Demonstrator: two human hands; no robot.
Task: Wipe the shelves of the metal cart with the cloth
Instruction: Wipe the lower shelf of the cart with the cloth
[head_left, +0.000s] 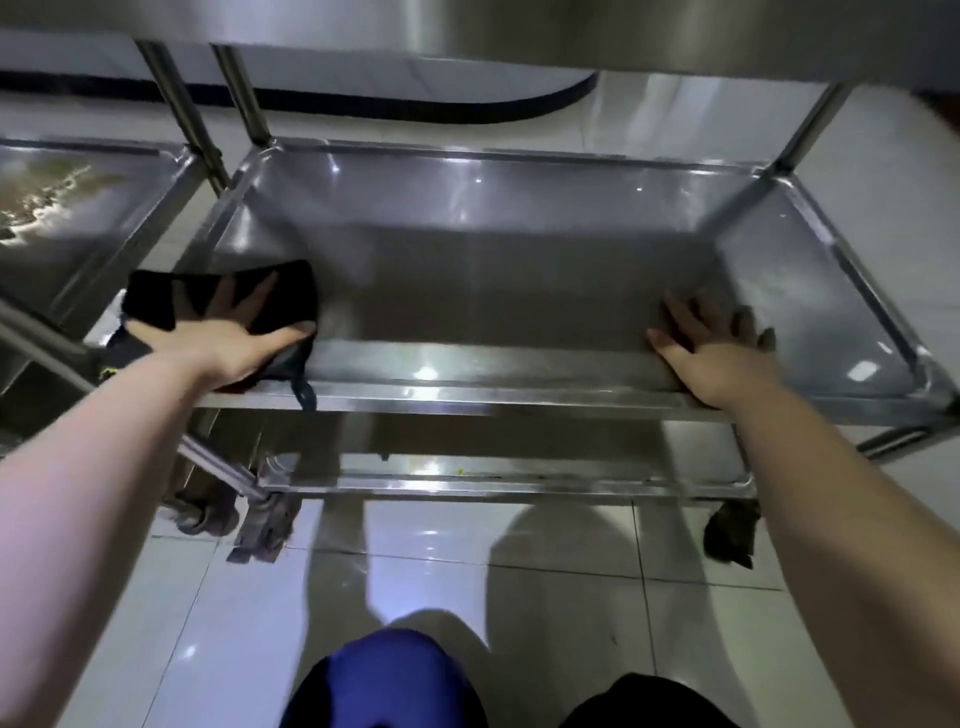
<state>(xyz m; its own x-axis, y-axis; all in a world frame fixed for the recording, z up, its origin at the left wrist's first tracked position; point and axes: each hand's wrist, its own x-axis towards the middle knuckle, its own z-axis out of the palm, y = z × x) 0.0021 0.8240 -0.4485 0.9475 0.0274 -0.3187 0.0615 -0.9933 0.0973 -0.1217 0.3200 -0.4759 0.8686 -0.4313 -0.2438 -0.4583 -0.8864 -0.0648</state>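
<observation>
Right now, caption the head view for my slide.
Left hand presses a black cloth onto the cart's middle shelf; right hand rests flat near its front rim.

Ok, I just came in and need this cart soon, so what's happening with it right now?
A person is low in front of the metal cart, working on its middle shelf. Their left hand presses a dark cloth flat against the shelf's front left corner, fingers spread. The right hand rests flat on the same shelf near the front right, holding nothing. The lower shelf underneath shows a small yellowish speck by its front edge.
</observation>
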